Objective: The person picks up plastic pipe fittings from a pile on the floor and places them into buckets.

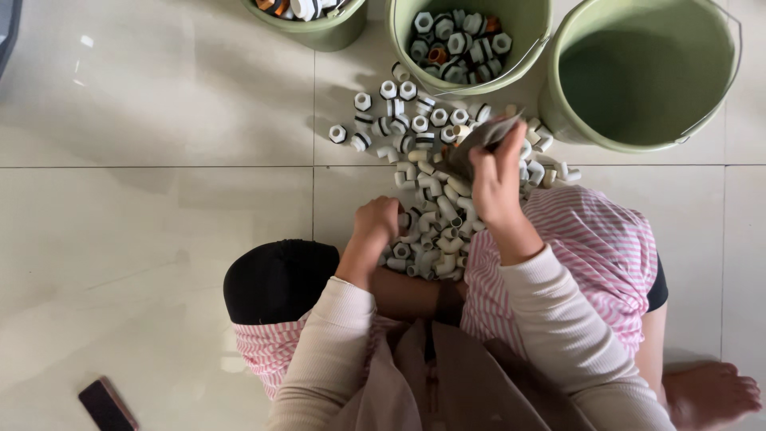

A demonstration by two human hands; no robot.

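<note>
A heap of white plastic pipe fittings (431, 195), elbows and threaded caps with black rings, lies on the tiled floor between my knees. My left hand (377, 222) rests fisted at the heap's left edge, touching the fittings; whether it grips one is hidden. My right hand (495, 179) is raised over the heap and holds a grey flat piece (477, 142), seemingly a scrap of card or cloth, angled toward the buckets.
Three green buckets stand at the top: one at the left (319, 30) with a few parts, a middle one (527, 24) part-filled with fittings, and a large one (586, 112) with nothing inside. A dark phone (108, 405) lies at lower left. My bare foot (710, 393) is at lower right.
</note>
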